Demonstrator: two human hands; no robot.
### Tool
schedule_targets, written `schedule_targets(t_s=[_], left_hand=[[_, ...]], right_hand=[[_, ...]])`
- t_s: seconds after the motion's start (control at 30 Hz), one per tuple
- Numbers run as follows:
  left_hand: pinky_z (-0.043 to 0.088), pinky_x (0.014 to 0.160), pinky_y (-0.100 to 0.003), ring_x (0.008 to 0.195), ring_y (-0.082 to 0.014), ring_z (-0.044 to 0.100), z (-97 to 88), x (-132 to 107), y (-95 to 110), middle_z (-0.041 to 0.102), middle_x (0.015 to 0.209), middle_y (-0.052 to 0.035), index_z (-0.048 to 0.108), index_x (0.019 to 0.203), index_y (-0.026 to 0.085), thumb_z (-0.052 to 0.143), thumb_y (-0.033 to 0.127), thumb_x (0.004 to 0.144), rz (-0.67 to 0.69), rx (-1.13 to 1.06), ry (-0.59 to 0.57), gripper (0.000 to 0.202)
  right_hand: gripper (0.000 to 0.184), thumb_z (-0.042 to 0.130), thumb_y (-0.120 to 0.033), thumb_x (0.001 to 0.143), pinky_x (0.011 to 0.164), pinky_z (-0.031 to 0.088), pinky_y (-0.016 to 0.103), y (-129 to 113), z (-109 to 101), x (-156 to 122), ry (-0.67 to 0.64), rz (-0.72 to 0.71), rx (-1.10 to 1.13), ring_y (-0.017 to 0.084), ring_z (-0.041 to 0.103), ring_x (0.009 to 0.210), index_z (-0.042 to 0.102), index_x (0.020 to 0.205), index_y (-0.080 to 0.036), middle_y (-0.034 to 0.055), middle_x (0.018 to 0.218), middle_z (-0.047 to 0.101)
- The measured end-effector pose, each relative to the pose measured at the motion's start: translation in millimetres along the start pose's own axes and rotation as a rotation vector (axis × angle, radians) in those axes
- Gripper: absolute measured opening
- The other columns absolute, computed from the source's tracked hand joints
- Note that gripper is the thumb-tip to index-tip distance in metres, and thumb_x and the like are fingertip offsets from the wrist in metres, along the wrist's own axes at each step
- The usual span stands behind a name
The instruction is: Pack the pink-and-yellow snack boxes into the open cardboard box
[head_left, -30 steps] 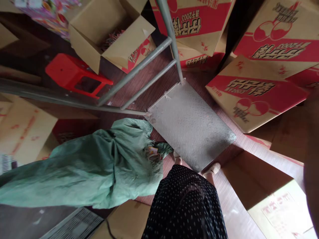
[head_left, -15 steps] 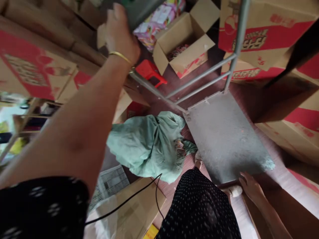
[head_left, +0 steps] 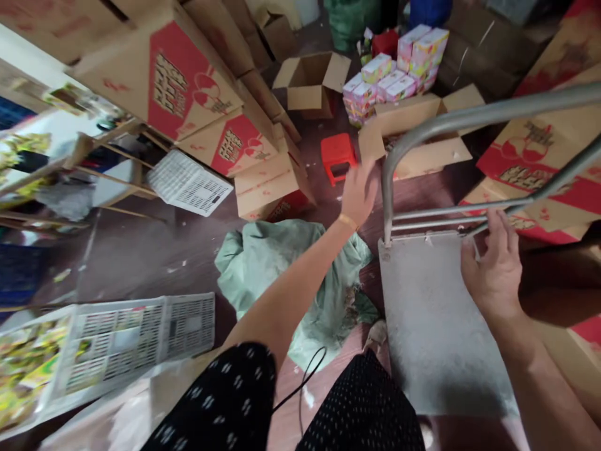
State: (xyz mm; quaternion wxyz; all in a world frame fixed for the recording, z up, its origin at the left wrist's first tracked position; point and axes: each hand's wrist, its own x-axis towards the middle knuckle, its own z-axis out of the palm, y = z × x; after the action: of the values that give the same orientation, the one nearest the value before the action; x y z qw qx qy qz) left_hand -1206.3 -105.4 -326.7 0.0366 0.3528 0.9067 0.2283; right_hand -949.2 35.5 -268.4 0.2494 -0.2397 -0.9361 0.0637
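Note:
A metal platform trolley (head_left: 436,313) lies flat on the floor beside my feet, with its tubular handle (head_left: 390,169) rising from the far end. My left hand (head_left: 359,197) is just left of the handle's upright, fingers stretched out and holding nothing. Whether its fingertips touch the tube I cannot tell. Over the platform's far right part is my right hand (head_left: 495,269), thumb and fingers apart, the fingertips near the handle's lower crossbars (head_left: 451,216). A crumpled pale green sack (head_left: 263,250) lies to the left of the trolley, partly behind my left forearm.
A red plastic stool (head_left: 338,156) stands beyond my left hand, near open cartons (head_left: 305,97) and stacked pink packs (head_left: 399,81). Printed cartons (head_left: 188,81) are piled at left and right. White plastic baskets (head_left: 188,181) lie at left; a black cable (head_left: 300,385) trails near my legs.
My left hand has come down from the top of the handle to beside its upright. My right hand has moved from the platform's near edge to the handle's base. The view has shifted left.

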Motion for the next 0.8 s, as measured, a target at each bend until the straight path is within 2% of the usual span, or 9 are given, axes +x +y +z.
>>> schedule_targets(t_s=[0.03,0.1,0.2,0.3,0.4,0.5,0.6,0.7,0.8], left_hand=[[0.04,0.124,-0.046,0.155,-0.0295,0.041,16.7,-33.1,-30.8,0.047,0.163,-0.0184,0.053,0.155,0.008,0.054,0.016,0.104,-0.003,-0.028,-0.253,0.052],[0.052,0.104,-0.052,0.129,-0.0399,0.063,51.6,-107.3,-98.3,0.068,0.13,-0.0199,0.072,0.126,-0.003,0.07,0.013,0.09,-0.072,-0.032,-0.472,0.04],[0.049,0.097,-0.055,0.127,-0.0429,0.061,86.4,-228.2,-194.0,0.07,0.118,-0.0153,0.074,0.118,-0.005,0.073,0.015,0.078,-0.193,0.128,-0.764,0.044],[0.052,0.09,-0.052,0.123,-0.0427,0.063,84.4,-335.9,-261.2,0.07,0.113,-0.0156,0.075,0.122,0.001,0.082,0.018,0.064,-0.412,0.233,-0.861,0.061],[0.054,0.09,-0.056,0.123,-0.0437,0.064,61.8,-402.3,-296.5,0.071,0.117,-0.0168,0.078,0.124,0.01,0.084,0.014,0.058,-0.53,0.226,-0.872,0.066],[0.048,0.105,-0.063,0.137,-0.0448,0.056,45.7,-418.8,-307.4,0.068,0.133,-0.0199,0.077,0.129,0.017,0.078,0.009,0.067,-0.509,0.19,-0.793,0.062],[0.033,0.121,-0.063,0.15,-0.0463,0.042,52.8,-396.8,-295.8,0.059,0.15,-0.0222,0.074,0.136,0.015,0.073,0.006,0.076,-0.419,0.126,-0.709,0.061],[0.024,0.125,-0.063,0.155,-0.0474,0.034,82.8,-355.1,-265.4,0.048,0.161,-0.0253,0.066,0.146,0.011,0.071,0.002,0.079,-0.26,-0.009,-0.741,0.067],[0.021,0.127,-0.061,0.157,-0.0444,0.031,127.2,-308.4,-234.2,0.041,0.167,-0.0239,0.065,0.147,0.013,0.071,0.0,0.078,-0.099,-0.134,-0.801,0.071]], right_hand=[[0.068,0.049,-0.038,0.102,0.121,0.046,0.06,-11.6,3.7,27.7,0.015,-0.074,-0.038,0.037,0.039,0.157,0.036,0.165,-0.015,0.0226,0.167,0.039],[0.074,0.052,-0.037,0.101,0.125,0.037,0.064,-33.1,12.9,76.0,-0.003,-0.211,-0.107,0.04,0.027,0.162,0.029,0.168,-0.016,0.0221,0.174,0.025],[0.08,0.054,-0.038,0.1,0.126,0.026,0.073,-60.7,36.1,128.9,-0.136,-0.331,-0.179,0.043,0.017,0.164,0.023,0.171,-0.019,0.0193,0.177,0.015],[0.077,0.056,-0.04,0.1,0.123,0.016,0.081,-78.8,67.5,154.7,-0.3,-0.375,-0.223,0.044,0.018,0.163,0.03,0.169,-0.02,0.0195,0.175,0.023],[0.069,0.056,-0.04,0.098,0.118,0.016,0.084,-91.3,87.3,161.9,-0.389,-0.33,-0.295,0.045,0.023,0.16,0.047,0.16,-0.012,0.0251,0.167,0.038],[0.07,0.033,-0.043,0.103,0.115,0.023,0.077,-104.0,84.5,165.8,-0.39,-0.288,-0.385,0.045,0.028,0.157,0.051,0.155,0.001,0.0309,0.158,0.046],[0.099,-0.003,-0.051,0.094,0.106,0.03,0.071,-114.9,74.7,176.4,-0.404,-0.319,-0.512,0.046,0.034,0.152,0.057,0.143,0.011,0.0312,0.151,0.049],[0.114,-0.015,-0.059,0.083,0.097,0.033,0.068,-119.8,75.3,196.5,-0.445,-0.309,-0.648,0.044,0.044,0.143,0.07,0.106,0.014,0.032,0.14,0.056],[0.098,-0.005,-0.069,0.081,0.093,0.032,0.066,-116.8,85.4,214.9,-0.503,-0.26,-0.747,0.041,0.055,0.132,0.06,0.056,-0.001,0.0304,0.125,0.066]])
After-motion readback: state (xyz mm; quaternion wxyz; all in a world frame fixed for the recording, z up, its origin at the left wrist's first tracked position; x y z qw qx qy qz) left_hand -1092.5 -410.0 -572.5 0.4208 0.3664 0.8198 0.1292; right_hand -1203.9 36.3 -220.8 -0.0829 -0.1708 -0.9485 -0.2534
